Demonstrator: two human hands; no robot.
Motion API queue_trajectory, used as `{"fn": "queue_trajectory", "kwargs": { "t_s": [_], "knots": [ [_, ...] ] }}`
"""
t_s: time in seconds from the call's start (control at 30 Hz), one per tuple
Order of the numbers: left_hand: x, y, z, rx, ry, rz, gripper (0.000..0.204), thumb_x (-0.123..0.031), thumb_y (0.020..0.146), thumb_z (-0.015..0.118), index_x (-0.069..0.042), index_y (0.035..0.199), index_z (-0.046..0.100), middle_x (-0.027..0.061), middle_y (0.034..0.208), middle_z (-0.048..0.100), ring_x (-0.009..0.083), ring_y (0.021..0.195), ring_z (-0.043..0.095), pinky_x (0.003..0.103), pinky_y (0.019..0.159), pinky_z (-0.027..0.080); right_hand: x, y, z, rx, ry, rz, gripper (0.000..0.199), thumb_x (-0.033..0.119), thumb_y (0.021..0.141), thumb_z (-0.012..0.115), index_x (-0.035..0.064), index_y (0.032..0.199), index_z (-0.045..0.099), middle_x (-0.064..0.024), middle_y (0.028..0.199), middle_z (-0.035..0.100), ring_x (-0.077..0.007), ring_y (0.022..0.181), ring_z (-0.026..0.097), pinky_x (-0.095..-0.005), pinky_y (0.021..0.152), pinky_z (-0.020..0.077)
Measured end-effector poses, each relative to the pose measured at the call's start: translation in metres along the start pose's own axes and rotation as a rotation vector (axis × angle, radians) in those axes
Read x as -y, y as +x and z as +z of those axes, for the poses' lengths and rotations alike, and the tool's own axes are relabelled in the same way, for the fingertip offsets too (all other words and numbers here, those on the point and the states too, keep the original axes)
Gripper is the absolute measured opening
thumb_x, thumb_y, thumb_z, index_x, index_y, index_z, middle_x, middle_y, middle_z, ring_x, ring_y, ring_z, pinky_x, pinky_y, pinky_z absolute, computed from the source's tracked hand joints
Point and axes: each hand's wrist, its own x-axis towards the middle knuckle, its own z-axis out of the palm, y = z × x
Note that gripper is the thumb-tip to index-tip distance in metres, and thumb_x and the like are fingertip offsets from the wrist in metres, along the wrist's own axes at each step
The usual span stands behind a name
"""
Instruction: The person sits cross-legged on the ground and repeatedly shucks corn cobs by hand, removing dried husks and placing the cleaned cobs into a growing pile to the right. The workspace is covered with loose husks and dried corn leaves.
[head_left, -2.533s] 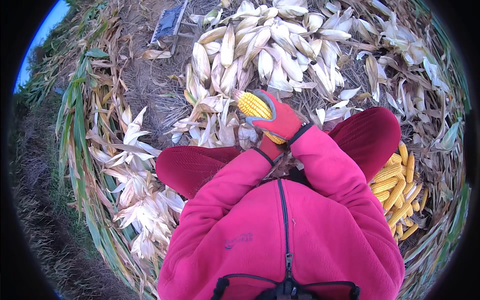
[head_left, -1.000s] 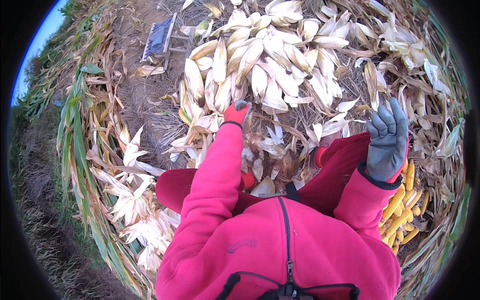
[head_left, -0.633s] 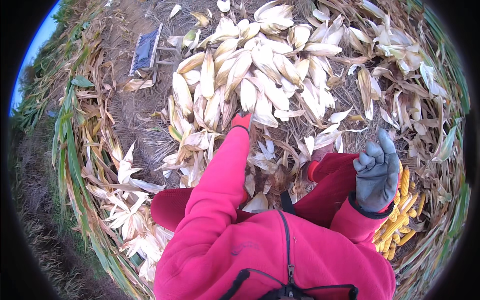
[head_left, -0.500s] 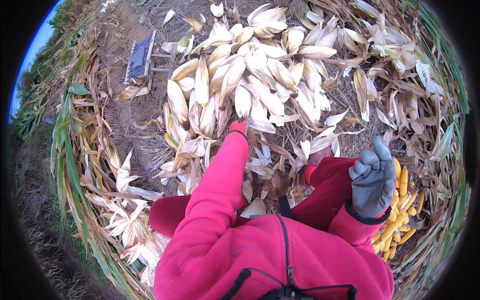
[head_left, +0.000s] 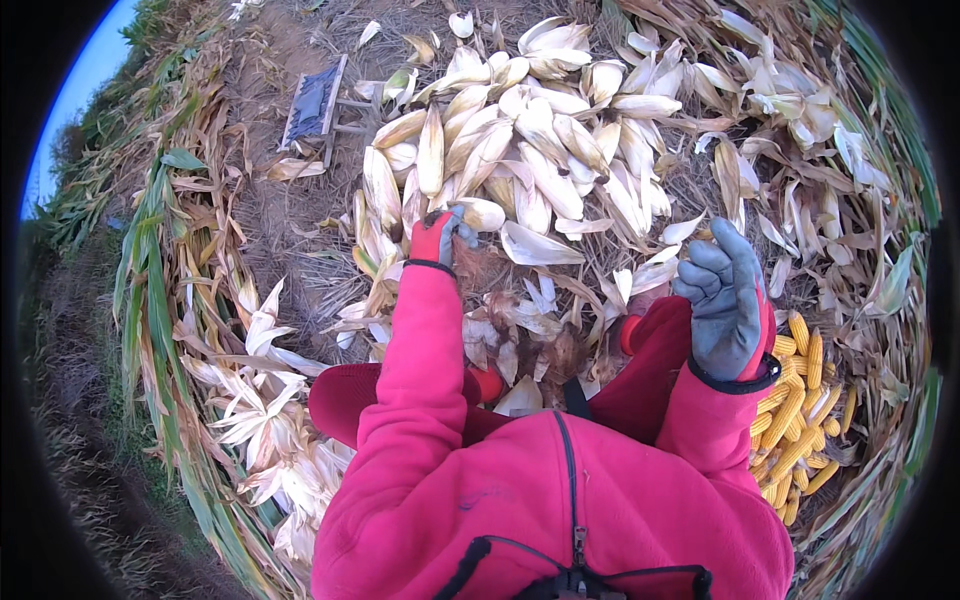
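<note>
A heap of corn ears in pale husks point(head_left: 535, 130) lies before me. My left hand point(head_left: 440, 238), in a red and grey glove, is at the near edge of this heap. Its fingers are closed around the near end of a husked-over ear of corn point(head_left: 480, 215); part of the grip is hidden. My right hand point(head_left: 722, 300), in a grey glove, is raised at the right with its palm showing. Some of its fingers are loosely bent and one points up; nothing shows in it. Below it lies a pile of bare yellow corn cobs point(head_left: 790, 420).
Loose husks point(head_left: 265, 430) lie at the left, and more husks and dry leaves point(head_left: 800, 110) at the far right. A small low stool with a dark top point(head_left: 314, 103) stands at the far left. Cut corn stalks point(head_left: 150, 290) ring the spot. My bent legs point(head_left: 650, 350) are close below.
My left hand has moved left and now closes on an ear at the heap's edge. My right hand has risen a little and shifted left. The whole view has shifted slightly.
</note>
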Motion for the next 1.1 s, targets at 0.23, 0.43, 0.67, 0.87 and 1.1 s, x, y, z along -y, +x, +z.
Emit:
{"fn": "queue_trajectory", "kwargs": {
  "t_s": [0.23, 0.43, 0.67, 0.87, 1.1],
  "knots": [
    [-0.051, -0.103, -0.018, 0.168, 0.088, -0.064, 0.022, -0.014, 0.077, 0.065, 0.002, 0.064, 0.059, 0.0096, 0.052, 0.056, 0.0191, 0.045, 0.054, 0.029, 0.045, 0.044, -0.078, -0.01, 0.033, 0.204, -0.531, 0.189, 0.056, 0.008, 0.078, 0.065, 0.002, 0.128, 0.039, -0.0112, 0.105, 0.058, -0.0167, 0.093, 0.057, -0.0289, 0.081, 0.0462],
    [-0.078, -0.17, -0.029, 0.568, -0.017, -0.017, 0.027, -0.013, 0.082, 0.06, 0.0, 0.059, 0.054, 0.0098, 0.049, 0.051, 0.0239, 0.042, 0.052, 0.035, 0.045, 0.042, -0.169, -0.04, 0.044, 0.502, -1.251, -0.354, 0.091, 0.038, 0.058, 0.077, 0.0071, 0.132, 0.034, -0.0187, 0.124, 0.047, -0.0338, 0.113, 0.047, -0.0398, 0.092, 0.0393],
    [-0.023, -0.138, -0.037, -0.047, -0.297, 0.014, 0.077, -0.063, 0.082, 0.042, -0.002, 0.128, 0.037, 0.0145, 0.114, 0.051, 0.0274, 0.103, 0.052, 0.04, 0.093, 0.039, -0.187, -0.047, 0.037, 0.306, -1.04, 0.044, 0.069, 0.032, 0.061, 0.077, 0.0018, 0.116, 0.048, -0.0162, 0.104, 0.06, -0.0263, 0.097, 0.059, -0.037, 0.083, 0.0463],
    [0.066, -0.155, -0.019, 0.198, 0.036, -0.16, 0.062, -0.047, 0.086, 0.051, -0.001, 0.126, 0.04, 0.0123, 0.118, 0.052, 0.0229, 0.106, 0.052, 0.038, 0.09, 0.042, -0.218, -0.04, 0.029, 0.039, -0.777, 0.168, 0.059, 0.036, 0.071, 0.072, -0.0018, 0.111, 0.05, -0.0181, 0.097, 0.062, -0.027, 0.091, 0.061, -0.0348, 0.079, 0.0466],
    [0.069, -0.156, -0.023, 0.398, -0.141, -0.154, 0.048, -0.018, 0.077, 0.067, 0.001, 0.118, 0.048, 0.0098, 0.108, 0.058, 0.0191, 0.092, 0.059, 0.031, 0.08, 0.048, -0.216, -0.044, 0.049, -0.003, -0.691, 0.265, 0.049, 0.039, 0.086, 0.056, -0.0026, 0.111, 0.052, -0.016, 0.097, 0.062, -0.0224, 0.091, 0.059, -0.0327, 0.082, 0.0439]
  ]
}}
